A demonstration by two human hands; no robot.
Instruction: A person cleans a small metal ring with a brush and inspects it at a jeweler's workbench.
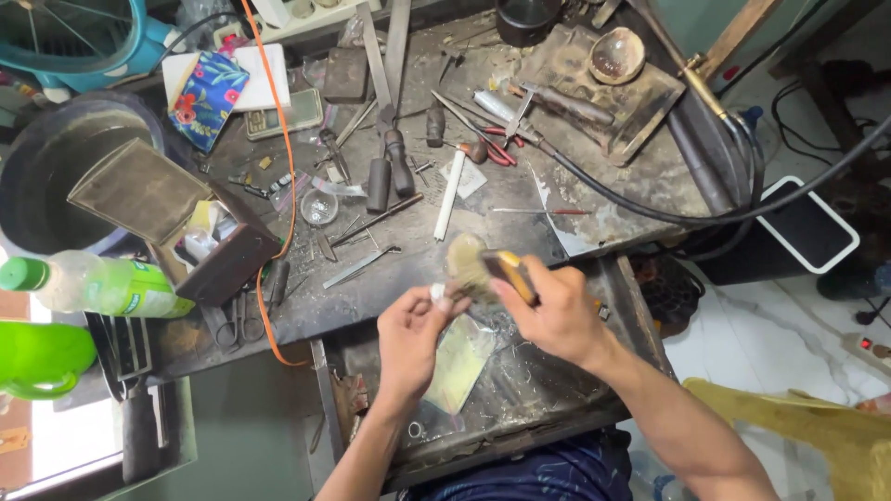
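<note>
Brushing at lower centre: right hand (557, 311) fingers grip a wooden-handled brush (478, 264), bristles against a small pale piece (438, 293) pinched in left hand (413, 329) above the open drawer (640, 315).

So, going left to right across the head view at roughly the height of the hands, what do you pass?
Clear plastic bottle with green label and cap → dark open box with lid raised → orange cord → left hand pinching a small pale piece → worn brush → right hand → white rectangular tray on the floor.
</note>
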